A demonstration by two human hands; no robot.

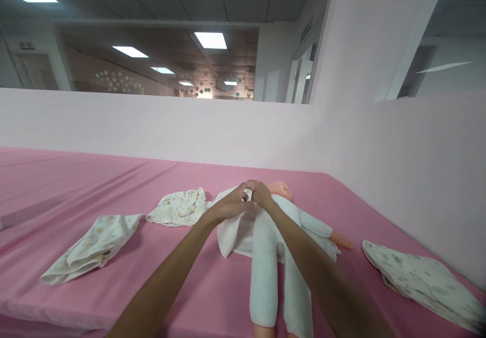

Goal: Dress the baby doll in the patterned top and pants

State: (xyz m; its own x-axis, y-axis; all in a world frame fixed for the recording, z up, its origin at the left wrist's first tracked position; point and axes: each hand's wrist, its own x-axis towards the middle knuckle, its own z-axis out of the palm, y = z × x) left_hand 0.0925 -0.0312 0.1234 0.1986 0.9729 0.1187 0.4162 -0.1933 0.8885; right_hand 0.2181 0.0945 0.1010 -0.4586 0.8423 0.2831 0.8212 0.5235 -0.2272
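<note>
A doll (265,272) in pale, whitish clothing lies on its back on the pink sheet, its legs toward me. One of its arms reaches out to the right, and its head (280,189) shows partly behind my hands. Over its upper body, my left hand (232,204) and my right hand (258,192) meet, fingers closed on a piece of white cloth (248,194) with a small print. White fabric (229,234) hangs and spreads below my left hand, beside the doll. The doll's chest and far arm are mostly hidden by my hands and the cloth.
A crumpled printed garment (178,207) lies left of the doll, and a folded one (96,247) nearer on the left. Another folded printed cloth (425,282) is at the right by the wall. The pink-covered surface (114,181) ends against a white wall (170,130) with windows above.
</note>
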